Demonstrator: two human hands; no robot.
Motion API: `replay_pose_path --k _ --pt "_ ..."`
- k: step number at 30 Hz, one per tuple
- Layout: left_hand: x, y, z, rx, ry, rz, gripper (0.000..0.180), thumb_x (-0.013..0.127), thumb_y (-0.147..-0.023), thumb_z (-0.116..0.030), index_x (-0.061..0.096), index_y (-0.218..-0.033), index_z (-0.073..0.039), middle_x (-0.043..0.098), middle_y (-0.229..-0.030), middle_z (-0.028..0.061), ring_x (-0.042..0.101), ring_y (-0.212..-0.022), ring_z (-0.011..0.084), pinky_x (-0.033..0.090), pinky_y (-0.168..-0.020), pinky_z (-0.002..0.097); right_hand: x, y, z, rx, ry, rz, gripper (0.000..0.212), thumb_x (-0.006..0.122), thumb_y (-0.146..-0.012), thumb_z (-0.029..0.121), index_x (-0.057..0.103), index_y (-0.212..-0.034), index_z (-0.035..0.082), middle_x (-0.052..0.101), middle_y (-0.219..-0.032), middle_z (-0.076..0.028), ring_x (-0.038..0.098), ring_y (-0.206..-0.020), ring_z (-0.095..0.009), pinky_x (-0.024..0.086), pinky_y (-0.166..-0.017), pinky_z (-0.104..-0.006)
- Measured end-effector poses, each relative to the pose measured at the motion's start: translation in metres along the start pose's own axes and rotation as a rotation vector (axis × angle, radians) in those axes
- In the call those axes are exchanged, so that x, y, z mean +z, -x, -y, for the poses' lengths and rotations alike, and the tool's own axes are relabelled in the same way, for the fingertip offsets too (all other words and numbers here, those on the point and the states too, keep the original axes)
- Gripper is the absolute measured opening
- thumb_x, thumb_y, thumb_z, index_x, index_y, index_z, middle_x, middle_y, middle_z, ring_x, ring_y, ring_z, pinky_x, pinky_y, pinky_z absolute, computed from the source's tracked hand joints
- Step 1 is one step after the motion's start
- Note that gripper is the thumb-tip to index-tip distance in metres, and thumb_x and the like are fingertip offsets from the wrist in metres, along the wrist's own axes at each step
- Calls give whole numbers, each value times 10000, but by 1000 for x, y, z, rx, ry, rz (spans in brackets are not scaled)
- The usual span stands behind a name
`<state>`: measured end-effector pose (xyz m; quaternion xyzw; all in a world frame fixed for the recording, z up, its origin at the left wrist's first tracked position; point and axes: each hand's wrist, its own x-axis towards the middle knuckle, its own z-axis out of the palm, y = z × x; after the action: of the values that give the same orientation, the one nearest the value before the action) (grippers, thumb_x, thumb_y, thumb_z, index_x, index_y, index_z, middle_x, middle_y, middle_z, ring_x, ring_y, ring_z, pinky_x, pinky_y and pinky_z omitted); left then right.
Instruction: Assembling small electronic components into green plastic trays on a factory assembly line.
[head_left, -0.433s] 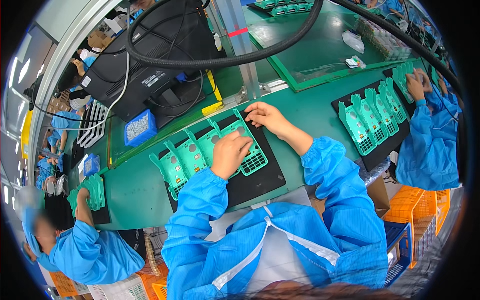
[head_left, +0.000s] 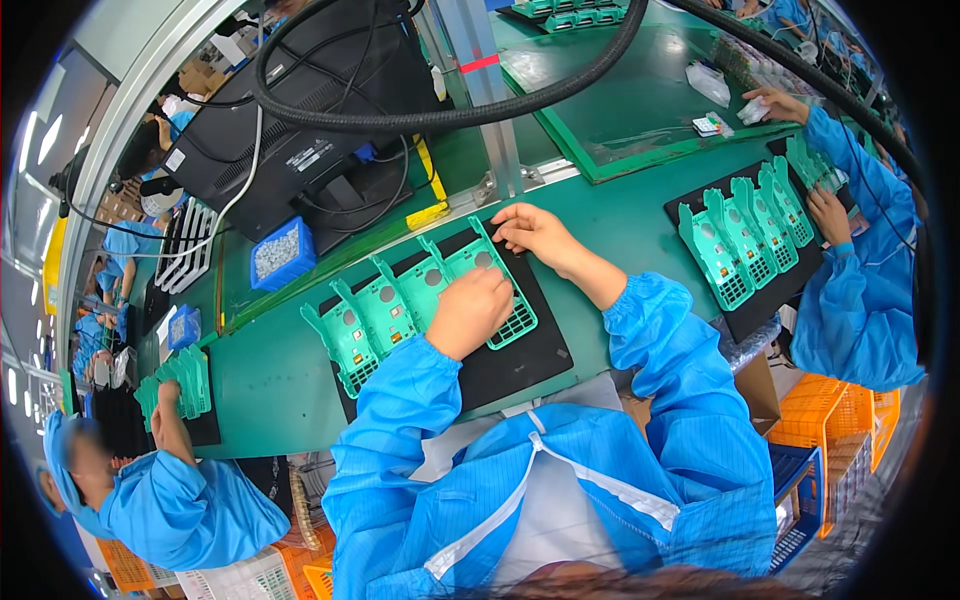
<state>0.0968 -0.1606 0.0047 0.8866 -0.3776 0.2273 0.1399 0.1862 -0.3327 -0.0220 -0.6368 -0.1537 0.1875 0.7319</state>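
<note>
the end shell (head_left: 515, 323), right-most of four green shells in a row, lies on a black mat (head_left: 518, 372), its grid toward your body. your left hand (head_left: 472, 308) is over its middle, fingers bunched and bent down; the back of the hand hides the grip, so whether it is together or clamped on something cannot be told. your right hand (head_left: 540, 238) is at the far right corner, fingers curled by the shell's tab (head_left: 479, 231); whether this grip is apart or closed on the tab cannot be told either.

handling, as judged: brace the shell by its firm edge rather than by the thin tab, which may bend. work with the left fingertips straight down and lightly, since a slanted push could slide the shell on the mat. tilt the left wrist aside at times, so that you can see the spot beneath and compare it with the other shells (head_left: 383, 312).

containers: left of the mat, near the monitor (head_left: 300, 130), a blue bin (head_left: 292, 277) holds many small whitish pieces, too fine to identify. farther left, a smaller blue bin (head_left: 188, 342) has similar pale contents. beyond the green worktop (head_left: 625, 222) in front of you lies a clear bag (head_left: 708, 84), its contents unclear. at lower right is an orange crate (head_left: 812, 400).
</note>
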Motion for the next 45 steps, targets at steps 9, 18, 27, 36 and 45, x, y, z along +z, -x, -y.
replay_pose_path --k 9,18,27,36,45 --pt "1 0 -6 20 -34 15 111 665 -704 -110 597 -743 -32 529 -711 70 571 -621 231 490 -541 350 1 -2 -2 -4 16 -3 193 569 -920 102 562 -1108 58 641 -939 -17 553 -793 -63 464 -721 -221" --pt "-32 14 24 -812 1418 -148 378 470 -945 -247 599 -1187 12 583 -925 29 538 -769 125 425 -672 279 10 4 2 -162 90 -116 188 591 -904 106 569 -1081 45 639 -923 -18 552 -757 -63 469 -670 -221" --pt "-24 23 28 -915 2225 -240 615 433 -945 -362 351 -1352 92 462 -1328 234 495 -1211 293 378 -1073 387 35 22 33 -801 826 -56 110 710 -752 132 699 -859 111 604 -858 -16 568 -802 -218 449 -736 -331" --pt "-17 26 28 -879 2145 -196 584 418 -943 -342 356 -1372 49 473 -1339 190 520 -1175 248 404 -1034 358 51 29 31 -919 1064 -74 110 714 -735 121 670 -834 105 598 -838 -28 573 -772 -233 459 -703 -349" --pt "-33 16 17 -905 1944 -268 521 484 -930 -234 382 -1356 48 522 -1267 143 544 -1076 189 419 -987 319 48 32 31 -337 316 -34 79 642 -840 40 607 -910 38 568 -820 -36 611 -790 -144 502 -644 -266"
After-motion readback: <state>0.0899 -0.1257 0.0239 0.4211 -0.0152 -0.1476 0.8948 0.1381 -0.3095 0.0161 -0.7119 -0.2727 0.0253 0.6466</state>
